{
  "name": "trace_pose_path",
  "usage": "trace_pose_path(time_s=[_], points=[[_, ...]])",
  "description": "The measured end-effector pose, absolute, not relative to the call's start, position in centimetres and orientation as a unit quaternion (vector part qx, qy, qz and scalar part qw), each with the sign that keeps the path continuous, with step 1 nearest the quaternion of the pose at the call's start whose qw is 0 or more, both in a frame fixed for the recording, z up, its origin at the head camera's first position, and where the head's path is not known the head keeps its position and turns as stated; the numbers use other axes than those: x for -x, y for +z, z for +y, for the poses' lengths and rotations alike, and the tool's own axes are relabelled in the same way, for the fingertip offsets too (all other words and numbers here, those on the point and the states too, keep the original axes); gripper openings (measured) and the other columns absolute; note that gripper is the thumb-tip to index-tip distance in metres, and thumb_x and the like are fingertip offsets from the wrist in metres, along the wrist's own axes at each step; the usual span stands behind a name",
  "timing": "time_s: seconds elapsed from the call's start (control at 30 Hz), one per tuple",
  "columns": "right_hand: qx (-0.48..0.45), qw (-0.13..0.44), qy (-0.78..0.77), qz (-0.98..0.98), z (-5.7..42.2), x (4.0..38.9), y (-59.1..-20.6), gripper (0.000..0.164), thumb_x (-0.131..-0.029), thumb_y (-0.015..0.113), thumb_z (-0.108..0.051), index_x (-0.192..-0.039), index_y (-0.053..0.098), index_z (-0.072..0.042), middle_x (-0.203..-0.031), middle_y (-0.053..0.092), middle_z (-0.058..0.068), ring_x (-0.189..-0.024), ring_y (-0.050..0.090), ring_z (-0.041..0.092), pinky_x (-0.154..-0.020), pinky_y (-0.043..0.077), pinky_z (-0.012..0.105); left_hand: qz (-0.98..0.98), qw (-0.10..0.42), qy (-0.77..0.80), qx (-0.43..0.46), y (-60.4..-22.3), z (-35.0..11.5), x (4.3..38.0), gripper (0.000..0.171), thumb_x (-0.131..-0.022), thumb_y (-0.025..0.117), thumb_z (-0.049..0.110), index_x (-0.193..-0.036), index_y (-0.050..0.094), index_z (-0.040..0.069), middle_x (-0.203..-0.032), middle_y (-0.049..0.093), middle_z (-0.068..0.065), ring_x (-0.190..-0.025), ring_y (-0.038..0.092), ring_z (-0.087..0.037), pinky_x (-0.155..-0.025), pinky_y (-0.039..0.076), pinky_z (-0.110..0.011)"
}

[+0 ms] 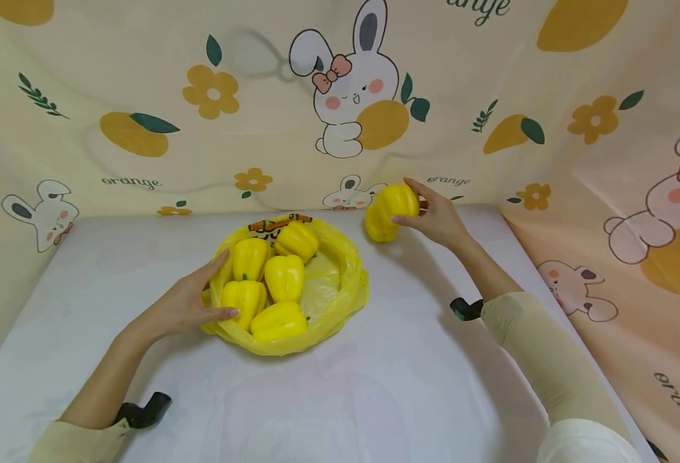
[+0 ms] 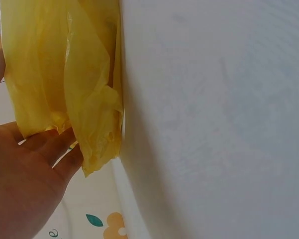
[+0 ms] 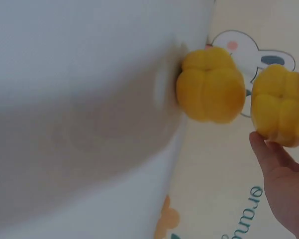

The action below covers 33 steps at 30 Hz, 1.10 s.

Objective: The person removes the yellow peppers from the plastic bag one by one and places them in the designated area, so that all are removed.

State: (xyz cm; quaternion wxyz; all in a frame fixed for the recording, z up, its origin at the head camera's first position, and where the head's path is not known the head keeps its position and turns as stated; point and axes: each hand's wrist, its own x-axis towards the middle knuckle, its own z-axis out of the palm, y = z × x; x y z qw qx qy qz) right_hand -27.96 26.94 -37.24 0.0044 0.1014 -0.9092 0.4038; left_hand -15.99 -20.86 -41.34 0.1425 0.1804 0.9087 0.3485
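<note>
My right hand (image 1: 435, 218) grips a yellow bell pepper (image 1: 400, 200), thumb on the near side and fingers round the far side. Just beyond it a second yellow bell pepper (image 1: 377, 225) stands on the table; the right wrist view shows this standing pepper (image 3: 211, 87) apart from the held pepper (image 3: 278, 104). With fingers and thumb spread, my left hand (image 1: 186, 299) rests against the left side of a yellow plastic bag (image 1: 351, 276). Several yellow bell peppers (image 1: 284, 278) lie inside the bag, whose mouth is wide open. Crumpled bag plastic (image 2: 59, 64) partly covers the left fingertips.
The bag and the peppers are on a white table (image 1: 316, 405). Behind it and along the right hangs a cream cloth (image 1: 258, 128) printed with rabbits, flowers and oranges. Black wrist mounts (image 1: 145, 410) sit on both forearms.
</note>
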Motion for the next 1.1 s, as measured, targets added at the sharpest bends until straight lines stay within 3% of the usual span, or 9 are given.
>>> trace_pose_path(time_s=[0.43,0.73,1.1], points=[[-0.075,0.029,0.389,-0.918,29.3,28.4,-38.6,0.089,-0.083,0.08,-0.04,-0.156,0.033,-0.024,-0.157,0.037,0.007,-0.125,0.053,0.037,-0.1,0.05,0.049,0.91,0.138,0.344,-0.184,-41.5,-20.8,15.9,0.117,-0.08,0.077,0.057,-0.161,0.005,0.011,-0.163,0.013,-0.022,-0.147,0.016,-0.047,-0.117,0.018,-0.063],[-0.064,0.043,0.399,-0.914,30.2,28.8,-39.4,0.087,-0.083,0.081,-0.037,-0.156,0.036,-0.022,-0.158,0.036,0.006,-0.137,0.044,0.035,-0.108,0.043,0.051,0.908,0.139,0.35,-0.184,-41.3,-20.6,16.0,0.117,-0.08,0.077,0.055,-0.161,0.005,0.013,-0.164,0.012,-0.021,-0.147,0.015,-0.046,-0.116,0.017,-0.064],[-0.022,0.036,0.392,-0.919,30.9,28.9,-41.5,0.088,-0.081,0.083,-0.036,-0.155,0.037,-0.018,-0.157,0.037,0.012,-0.13,0.049,0.042,-0.104,0.046,0.052,0.907,0.141,0.352,-0.185,-41.2,-20.5,16.1,0.116,-0.08,0.078,0.054,-0.161,0.004,0.013,-0.164,0.011,-0.02,-0.148,0.015,-0.046,-0.117,0.017,-0.063]])
